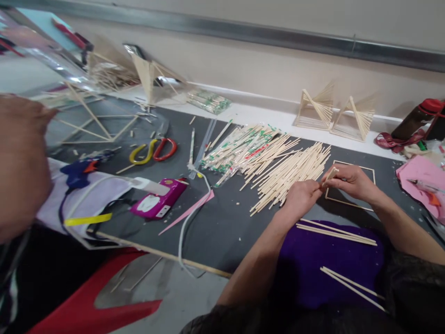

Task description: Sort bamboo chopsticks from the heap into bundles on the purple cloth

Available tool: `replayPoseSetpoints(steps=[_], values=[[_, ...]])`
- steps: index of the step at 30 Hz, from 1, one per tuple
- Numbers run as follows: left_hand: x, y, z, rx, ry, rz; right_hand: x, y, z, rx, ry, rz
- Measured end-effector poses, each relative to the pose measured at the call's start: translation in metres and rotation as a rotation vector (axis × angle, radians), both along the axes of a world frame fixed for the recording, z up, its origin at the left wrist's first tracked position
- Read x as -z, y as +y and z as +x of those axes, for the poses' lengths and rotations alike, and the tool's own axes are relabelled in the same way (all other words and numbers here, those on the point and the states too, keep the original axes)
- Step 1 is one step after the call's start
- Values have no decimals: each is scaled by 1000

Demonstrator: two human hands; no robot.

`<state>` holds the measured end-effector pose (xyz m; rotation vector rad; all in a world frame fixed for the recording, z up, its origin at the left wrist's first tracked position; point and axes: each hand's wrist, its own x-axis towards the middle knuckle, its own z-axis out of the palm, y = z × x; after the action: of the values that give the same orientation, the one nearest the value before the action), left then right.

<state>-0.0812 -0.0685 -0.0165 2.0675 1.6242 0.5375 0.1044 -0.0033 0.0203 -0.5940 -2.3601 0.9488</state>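
Note:
My left hand [301, 197] and my right hand [352, 181] come together at the right of the dark table, both closed on a few wooden chopsticks [333, 173] that point towards me, so only their pale ends show. Just left of my hands lies a large loose pile of wooden chopsticks [292, 171]. Partly behind my right hand is a flat rectangular stick frame [374, 178] on the tabletop. Several more sticks [337, 234] lie across the purple cloth [299, 260] below my wrists, and a few others [352, 287] lie nearer me.
Wrapped chopsticks [239, 150] lie beyond the pile. Two twisted stick models [314, 111] stand against the wall. Leftward are scissors [153, 150], a blue glue gun [81, 171], a purple power strip [160, 199] with a white cord, and another person's blurred arm [22, 167]. A bottle [415, 120] stands far right.

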Motion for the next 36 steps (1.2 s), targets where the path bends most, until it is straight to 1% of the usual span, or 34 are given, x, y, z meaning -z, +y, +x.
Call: replayPoseSetpoints(steps=[6,10,14,23,28,32,36], values=[[0,0,1,-3,-36,13,1,-1,-1,26,13,-11],[4,4,-4,-2,-119,-4,0,1,-8,49,3,2],[6,7,-9,6,-200,-31,-1,6,-13,25,-23,-3],[6,8,-11,14,-244,-31,0,10,-10,-21,-52,4],[7,9,-10,4,-317,-33,-1,12,-12,17,-68,-20],[8,10,-10,-37,-408,-36,-3,12,-16,50,-65,-61],[7,9,-12,-92,-508,-93,-7,10,-22,71,-90,-22]])
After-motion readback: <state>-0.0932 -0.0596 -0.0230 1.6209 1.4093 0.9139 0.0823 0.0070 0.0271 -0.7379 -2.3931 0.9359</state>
